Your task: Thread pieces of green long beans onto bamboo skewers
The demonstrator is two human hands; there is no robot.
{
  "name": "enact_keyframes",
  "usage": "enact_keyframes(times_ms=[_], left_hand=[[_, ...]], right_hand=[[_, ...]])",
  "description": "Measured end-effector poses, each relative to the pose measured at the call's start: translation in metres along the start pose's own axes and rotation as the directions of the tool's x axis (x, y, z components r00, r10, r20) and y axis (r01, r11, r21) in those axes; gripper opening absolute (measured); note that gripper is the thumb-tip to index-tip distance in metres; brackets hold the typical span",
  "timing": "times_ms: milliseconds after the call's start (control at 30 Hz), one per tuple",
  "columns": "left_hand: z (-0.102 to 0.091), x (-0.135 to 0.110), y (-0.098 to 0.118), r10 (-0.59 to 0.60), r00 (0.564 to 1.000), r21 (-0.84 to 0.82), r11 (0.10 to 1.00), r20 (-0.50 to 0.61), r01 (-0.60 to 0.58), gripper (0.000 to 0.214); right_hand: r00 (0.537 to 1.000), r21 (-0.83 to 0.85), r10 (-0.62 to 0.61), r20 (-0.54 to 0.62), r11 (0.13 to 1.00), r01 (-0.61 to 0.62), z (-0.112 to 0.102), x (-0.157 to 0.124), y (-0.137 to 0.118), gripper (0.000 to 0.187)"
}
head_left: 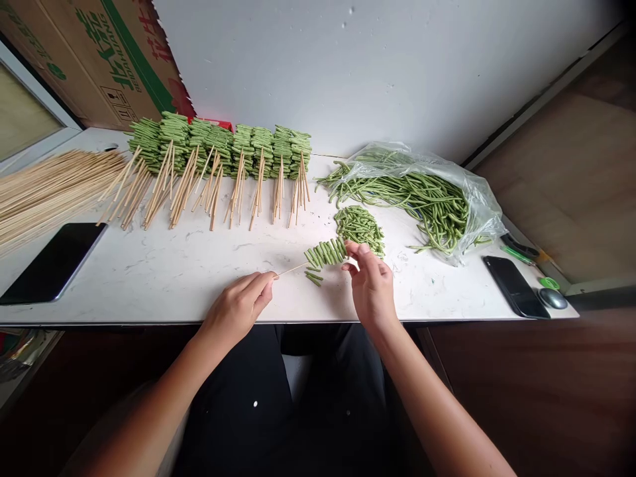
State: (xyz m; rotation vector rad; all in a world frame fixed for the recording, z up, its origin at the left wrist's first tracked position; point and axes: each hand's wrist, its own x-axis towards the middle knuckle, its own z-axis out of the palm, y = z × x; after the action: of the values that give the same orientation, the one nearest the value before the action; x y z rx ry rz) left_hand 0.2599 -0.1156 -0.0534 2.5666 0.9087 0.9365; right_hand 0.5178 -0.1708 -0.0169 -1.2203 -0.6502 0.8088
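My left hand pinches the bare end of a thin bamboo skewer near the table's front edge. A row of short green bean pieces is threaded on the skewer's far end. My right hand is closed at that far end, fingertips on the last bean piece. Two or three loose bean pieces lie under the skewer. A small heap of cut bean pieces sits just behind my right hand.
Several finished bean skewers line the back of the white table. Bare skewers lie piled at left beside a dark tablet. A plastic bag of long beans lies at right, with a phone and small tools near the right edge.
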Motion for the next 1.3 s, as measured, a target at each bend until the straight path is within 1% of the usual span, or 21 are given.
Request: enact_keyframes(times_ms=[100,167,233,300,367,433,500,567,600,667,833,900,967,1167,1233,1300], left_hand=[[0.001,0.000,-0.001,-0.011,1.000,-0.018,1.000,-0.002,0.010,0.024],[0.001,0.001,-0.001,-0.009,1.000,-0.024,1.000,-0.006,0.009,0.024],[0.000,0.001,0.000,-0.021,0.999,-0.031,0.999,-0.028,0.020,0.023],[0.000,0.002,0.001,-0.060,0.996,-0.030,0.998,-0.070,0.058,0.022],[-0.001,0.003,0.002,-0.105,0.988,-0.019,0.994,-0.116,0.103,0.021],[-0.001,0.004,0.003,-0.124,0.982,-0.005,0.992,-0.146,0.125,0.020],[0.000,0.005,0.003,-0.122,0.980,0.002,0.992,-0.158,0.124,0.020],[0.000,0.005,0.003,-0.115,0.980,0.006,0.993,-0.162,0.118,0.020],[0.001,0.004,0.003,-0.111,0.981,0.009,0.993,-0.162,0.114,0.020],[0.001,0.004,0.002,-0.105,0.982,0.012,0.994,-0.158,0.108,0.020],[0.002,0.004,0.002,-0.096,0.983,0.011,0.995,-0.156,0.099,0.020],[0.002,0.004,0.002,-0.097,0.983,0.017,0.995,-0.155,0.101,0.020],[0.002,0.004,0.002,-0.095,0.984,0.023,0.995,-0.151,0.100,0.020],[0.002,0.003,0.001,-0.076,0.987,0.036,0.996,-0.141,0.081,0.020],[0.003,0.003,0.001,-0.076,0.987,0.043,0.996,-0.144,0.083,0.019],[0.003,0.002,0.001,-0.076,0.987,0.046,0.995,-0.145,0.083,0.019]], right_hand=[[1.000,0.012,-0.013,-0.023,1.000,0.013,-0.007,0.007,-0.006,0.036],[0.999,-0.001,-0.025,-0.035,1.000,0.025,-0.012,0.012,-0.007,0.034],[0.999,-0.083,-0.052,-0.012,0.995,0.051,-0.015,0.015,-0.008,0.031],[0.994,-0.248,-0.092,0.066,0.963,0.105,-0.018,0.016,-0.008,0.028],[0.973,-0.441,-0.131,0.190,0.874,0.203,-0.018,0.014,-0.008,0.024],[0.929,-0.582,-0.163,0.331,0.740,0.337,-0.017,0.011,-0.008,0.019],[0.868,-0.642,-0.187,0.461,0.604,0.471,-0.015,0.007,-0.008,0.016],[0.815,-0.653,-0.191,0.547,0.512,0.558,-0.013,0.004,-0.007,0.015],[0.797,-0.654,-0.191,0.573,0.480,0.585,-0.012,0.002,-0.006,0.016],[0.780,-0.666,-0.189,0.596,0.426,0.612,-0.008,-0.001,-0.003,0.018],[0.776,-0.714,-0.214,0.594,0.304,0.631,0.000,-0.010,0.002,0.012],[0.775,-0.723,-0.207,0.597,0.280,0.632,0.002,-0.013,0.003,0.011],[0.778,-0.724,-0.191,0.598,0.288,0.627,0.003,-0.015,0.002,0.012],[0.812,-0.703,-0.151,0.563,0.429,0.567,0.003,-0.015,0.005,0.022],[0.809,-0.700,-0.150,0.568,0.430,0.571,0.003,-0.015,0.007,0.025],[0.808,-0.710,-0.158,0.568,0.403,0.578,0.003,-0.014,0.008,0.027]])
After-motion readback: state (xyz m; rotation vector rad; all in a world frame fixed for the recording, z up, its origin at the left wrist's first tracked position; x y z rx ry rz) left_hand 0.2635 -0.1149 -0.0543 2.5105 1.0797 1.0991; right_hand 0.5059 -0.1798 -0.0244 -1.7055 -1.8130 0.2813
